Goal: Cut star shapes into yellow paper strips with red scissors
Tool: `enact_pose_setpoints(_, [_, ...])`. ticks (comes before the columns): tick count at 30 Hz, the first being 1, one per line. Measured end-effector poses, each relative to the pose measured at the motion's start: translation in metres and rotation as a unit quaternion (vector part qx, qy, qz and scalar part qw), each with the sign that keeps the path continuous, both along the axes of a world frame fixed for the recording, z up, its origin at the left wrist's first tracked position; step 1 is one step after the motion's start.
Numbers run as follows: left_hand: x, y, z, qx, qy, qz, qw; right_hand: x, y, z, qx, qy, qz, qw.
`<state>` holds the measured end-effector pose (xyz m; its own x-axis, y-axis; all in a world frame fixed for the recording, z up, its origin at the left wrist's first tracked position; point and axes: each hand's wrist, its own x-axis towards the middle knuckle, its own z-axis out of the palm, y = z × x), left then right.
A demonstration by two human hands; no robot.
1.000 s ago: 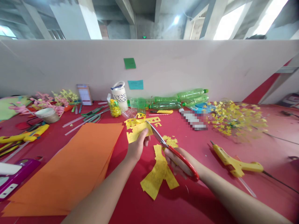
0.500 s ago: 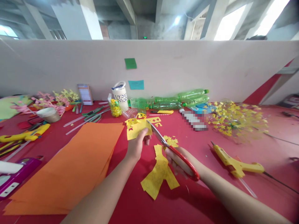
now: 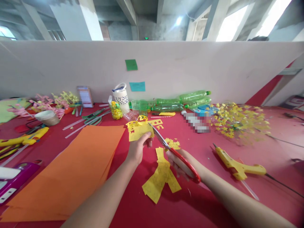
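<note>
Behind a pale partition point(image 3: 166, 68) rises a concrete hall, and a red tabletop point(image 3: 128, 199) spreads out on my side of it. At far left lies a yellow-handled glue gun point(image 3: 30, 138), then a stack of orange sheets point(image 3: 68, 167) lying flat beside my forearm, probably set aside so the middle is free for my hands. A white tumbler point(image 3: 120, 97) stands at the back, close to the partition, perhaps where an elbow won't catch it. In front of me, the grip of my left hand point(image 3: 137, 150) is pinched on the near right corner of a yellow sheet point(image 3: 140, 133), thumb on top, which I judge steadies it while leaving its right edge to the blades. Below it lie loose yellow pieces point(image 3: 162, 177), and a pile of small stars point(image 3: 173, 143) sits just past the scissors, seemingly gathered within easy reach. My right hand's grip is wrapped around the red-handled scissors point(image 3: 177, 153), tips at the sheet; I cannot tell how far the blades part. Farther right rests a second glue gun point(image 3: 238, 164), its nozzle pointing away from me, perhaps for safety.
</note>
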<state>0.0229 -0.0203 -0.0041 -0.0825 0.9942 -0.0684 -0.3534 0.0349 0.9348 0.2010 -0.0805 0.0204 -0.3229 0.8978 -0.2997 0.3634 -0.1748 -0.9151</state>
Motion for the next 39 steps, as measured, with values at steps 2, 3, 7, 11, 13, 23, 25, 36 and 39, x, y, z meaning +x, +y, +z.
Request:
enact_pose_setpoints(2, [0.000,0.000,0.000,-0.004,-0.008,-0.002,1.000,-0.001,0.000,0.002,-0.003,-0.010,-0.006,1.000])
enact_pose_setpoints(3, [0.000,0.000,0.000,0.000,-0.013,0.003,1.000,-0.001,0.000,0.002,-0.004,-0.011,-0.008,1.000])
enact_pose_setpoints(7, [-0.002,0.003,0.005,0.025,-0.039,0.010,0.999,-0.001,-0.001,0.003,-0.001,0.004,-0.010,1.000])
enact_pose_setpoints(11, [-0.004,0.004,0.009,0.016,-0.067,-0.002,0.998,-0.002,-0.001,0.001,-0.008,0.008,-0.012,1.000])
enact_pose_setpoints(13, [-0.004,0.004,0.010,0.014,-0.075,-0.009,0.997,-0.003,-0.001,0.000,-0.020,0.007,-0.019,1.000])
enact_pose_setpoints(23, [-0.003,0.003,0.011,0.011,-0.077,-0.034,0.996,-0.002,-0.001,-0.007,-0.033,0.005,-0.031,0.999])
enact_pose_setpoints(25, [-0.003,0.004,0.011,0.009,-0.085,-0.031,0.996,-0.002,-0.001,-0.007,-0.033,0.001,-0.031,0.999])
enact_pose_setpoints(36, [-0.010,0.014,0.005,0.035,-0.115,-0.014,0.993,0.001,0.003,-0.012,-0.031,0.015,0.002,0.999])
enact_pose_setpoints(39, [-0.013,0.016,0.005,0.053,-0.120,-0.023,0.991,0.002,0.004,-0.013,-0.030,0.018,0.011,0.999])
